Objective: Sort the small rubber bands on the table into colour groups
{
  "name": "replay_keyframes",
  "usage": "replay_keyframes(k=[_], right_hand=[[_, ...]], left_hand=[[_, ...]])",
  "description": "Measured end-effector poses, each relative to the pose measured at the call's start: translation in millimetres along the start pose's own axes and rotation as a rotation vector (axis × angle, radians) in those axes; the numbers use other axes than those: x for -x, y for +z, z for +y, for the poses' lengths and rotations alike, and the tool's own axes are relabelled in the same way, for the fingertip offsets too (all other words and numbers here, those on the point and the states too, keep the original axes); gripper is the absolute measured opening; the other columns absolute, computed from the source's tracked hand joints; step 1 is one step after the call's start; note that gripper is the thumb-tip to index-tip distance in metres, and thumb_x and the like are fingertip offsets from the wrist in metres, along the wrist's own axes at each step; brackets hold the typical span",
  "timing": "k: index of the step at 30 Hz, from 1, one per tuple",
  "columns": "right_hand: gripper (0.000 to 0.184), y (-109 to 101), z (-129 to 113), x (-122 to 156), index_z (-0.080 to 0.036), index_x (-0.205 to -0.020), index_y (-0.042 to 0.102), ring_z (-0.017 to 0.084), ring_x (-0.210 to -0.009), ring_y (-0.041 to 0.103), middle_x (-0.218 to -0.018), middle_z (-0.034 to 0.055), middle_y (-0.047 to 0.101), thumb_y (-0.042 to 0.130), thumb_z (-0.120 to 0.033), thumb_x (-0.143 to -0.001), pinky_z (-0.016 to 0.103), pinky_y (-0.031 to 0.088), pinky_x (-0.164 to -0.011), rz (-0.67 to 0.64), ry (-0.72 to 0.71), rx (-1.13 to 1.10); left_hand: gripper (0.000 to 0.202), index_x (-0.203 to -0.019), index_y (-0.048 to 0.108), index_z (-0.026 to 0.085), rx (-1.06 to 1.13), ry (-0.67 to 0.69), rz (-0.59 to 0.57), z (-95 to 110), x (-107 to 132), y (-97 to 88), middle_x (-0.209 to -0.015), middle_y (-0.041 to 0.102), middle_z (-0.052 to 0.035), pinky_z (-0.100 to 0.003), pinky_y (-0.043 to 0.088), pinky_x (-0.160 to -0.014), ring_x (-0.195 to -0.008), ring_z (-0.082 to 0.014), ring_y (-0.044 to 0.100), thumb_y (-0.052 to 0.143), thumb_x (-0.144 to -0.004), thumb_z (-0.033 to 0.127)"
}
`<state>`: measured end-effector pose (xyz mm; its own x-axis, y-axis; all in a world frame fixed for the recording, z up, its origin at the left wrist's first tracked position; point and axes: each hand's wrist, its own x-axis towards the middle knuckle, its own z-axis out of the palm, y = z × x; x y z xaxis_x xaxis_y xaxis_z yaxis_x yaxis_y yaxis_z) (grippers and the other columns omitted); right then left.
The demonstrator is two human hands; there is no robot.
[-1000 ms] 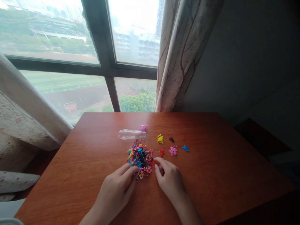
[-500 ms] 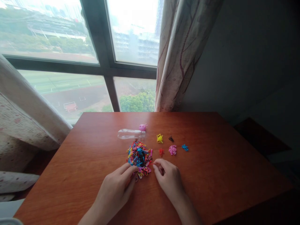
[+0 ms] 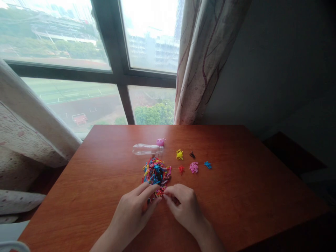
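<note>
A heap of small mixed-colour elastic bands (image 3: 156,172) lies on the reddish wooden table (image 3: 236,182). My left hand (image 3: 133,211) and my right hand (image 3: 181,207) meet at the heap's near edge, fingertips pinched together on bands there. Behind the heap a clear plastic bottle (image 3: 147,149) lies on its side, with a pink cap (image 3: 160,141) next to its mouth. To the right sit small sorted clusters: yellow (image 3: 179,154), black (image 3: 192,154), red (image 3: 181,169), pink (image 3: 194,167), blue (image 3: 208,164).
A large window (image 3: 105,63) runs behind the table. Patterned curtains hang at the left (image 3: 28,129) and at the right (image 3: 202,59). A dark wall fills the right side, with a dark piece of furniture (image 3: 294,154) beside the table.
My right hand slid left and nearer, from beside the heap to its near edge, meeting my left fingers. The heap's near end has been pulled in under the fingertips.
</note>
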<state>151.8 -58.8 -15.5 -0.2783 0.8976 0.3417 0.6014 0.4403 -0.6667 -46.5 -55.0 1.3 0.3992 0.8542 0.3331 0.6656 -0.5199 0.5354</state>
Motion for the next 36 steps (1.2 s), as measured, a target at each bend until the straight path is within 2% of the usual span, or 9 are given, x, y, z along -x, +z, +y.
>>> replay_keyframes(k=[6,15,22,27,30,33,36], right_hand=[[0.013,0.4,-0.8,-0.4,-0.021,-0.085,0.068,0.014,-0.064,0.061,-0.072,0.0006,0.068,0.056,-0.021,-0.092,0.023,0.042,-0.062,0.014,-0.006,0.02],[0.013,2.0,3.2,0.2,-0.021,-0.083,0.065,0.014,-0.062,0.058,-0.069,0.0002,0.065,0.054,-0.018,-0.09,0.023,0.039,-0.06,0.061,0.092,-0.019],[0.013,0.7,2.0,-1.3,-0.021,-0.081,0.064,0.013,-0.06,0.056,-0.067,-0.0007,0.063,0.054,-0.018,-0.089,0.023,0.038,-0.058,0.098,0.142,-0.026],[0.014,1.3,9.4,-0.1,-0.02,-0.08,0.065,0.012,-0.056,0.054,-0.063,-0.0012,0.06,0.054,-0.021,-0.089,0.022,0.038,-0.056,0.175,0.192,0.004],[0.015,-1.9,18.5,-0.2,-0.019,-0.082,0.066,0.012,-0.054,0.053,-0.062,-0.0016,0.06,0.055,-0.025,-0.09,0.021,0.039,-0.055,0.275,0.281,0.023],[0.016,-7.1,26.4,-4.0,-0.019,-0.084,0.068,0.012,-0.052,0.053,-0.06,-0.0023,0.059,0.056,-0.029,-0.09,0.022,0.039,-0.055,0.371,0.378,0.062],[0.018,-10.3,30.0,-11.7,-0.019,-0.084,0.069,0.014,-0.052,0.053,-0.058,-0.0022,0.059,0.057,-0.032,-0.089,0.023,0.037,-0.056,0.397,0.421,0.138]], left_hand=[[0.018,-0.097,0.067,0.024,0.028,-0.019,-0.007,0.7,-0.1,0.1,-0.087,0.07,-0.0027,-0.02,0.052,-0.067,-0.073,-0.0138,0.067,0.049,-0.096,0.025],[0.015,-0.096,0.066,0.025,-0.018,-0.088,-0.027,-4.5,1.6,1.0,-0.088,0.069,-0.0005,-0.022,0.049,-0.065,-0.074,-0.0147,0.067,0.051,-0.095,0.027],[0.019,-0.1,0.066,0.025,0.048,-0.037,-0.055,-3.0,1.7,-2.1,-0.092,0.07,-0.0016,-0.021,0.05,-0.067,-0.077,-0.0141,0.068,0.048,-0.095,0.022],[0.019,-0.1,0.065,0.024,0.039,0.004,-0.058,-2.0,-0.6,-3.4,-0.089,0.07,-0.0015,-0.02,0.05,-0.067,-0.076,-0.0135,0.068,0.046,-0.095,0.019],[0.017,-0.101,0.064,0.025,-0.011,0.006,-0.052,-4.3,-0.6,-2.9,-0.091,0.07,-0.0007,-0.02,0.05,-0.067,-0.077,-0.0138,0.068,0.048,-0.095,0.022],[0.016,-0.099,0.064,0.025,-0.079,-0.021,-0.018,-8.3,1.0,-2.4,-0.089,0.069,-0.0001,-0.021,0.048,-0.063,-0.074,-0.0143,0.068,0.048,-0.096,0.025],[0.016,-0.1,0.064,0.025,-0.136,-0.074,0.026,-12.7,2.7,-2.9,-0.083,0.068,0.0008,-0.021,0.046,-0.058,-0.069,-0.0141,0.066,0.049,-0.095,0.028]])
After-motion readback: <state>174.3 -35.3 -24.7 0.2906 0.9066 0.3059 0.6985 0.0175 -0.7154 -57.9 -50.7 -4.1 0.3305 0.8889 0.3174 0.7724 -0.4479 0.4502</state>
